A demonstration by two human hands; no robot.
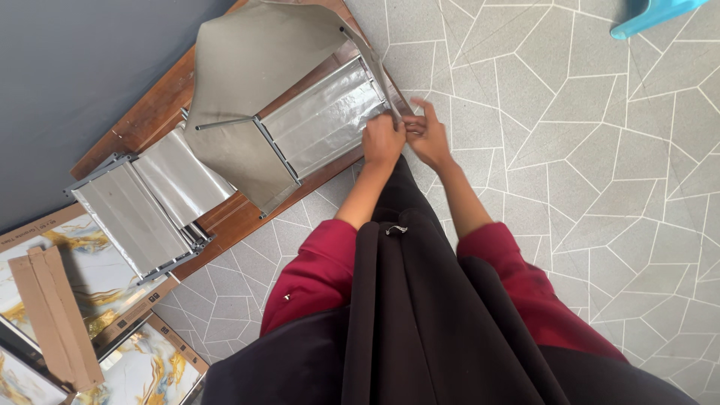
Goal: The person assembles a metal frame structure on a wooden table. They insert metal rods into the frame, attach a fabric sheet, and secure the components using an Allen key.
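A grey fabric-covered metal frame [300, 112] lies tilted on a brown wooden board [154, 112] on the floor. Its loose grey cover [255, 60] is folded up over the far part. My left hand [382, 140] grips the near corner of the frame where the fabric edge meets the metal rod. My right hand [429, 135] is right beside it, fingers pinching the same fabric strip at that corner. Both arms wear dark red sleeves. A second grey folded frame section [139, 210] lies to the left on the board.
Grey tiled floor [585, 172] spreads to the right. A dark grey wall [67, 82] stands at the left. Cardboard-edged boxes with marble-pattern tiles [90, 292] lie at the lower left. A blue plastic object [649, 15] is at the top right. Dark clothing [420, 315] fills the foreground.
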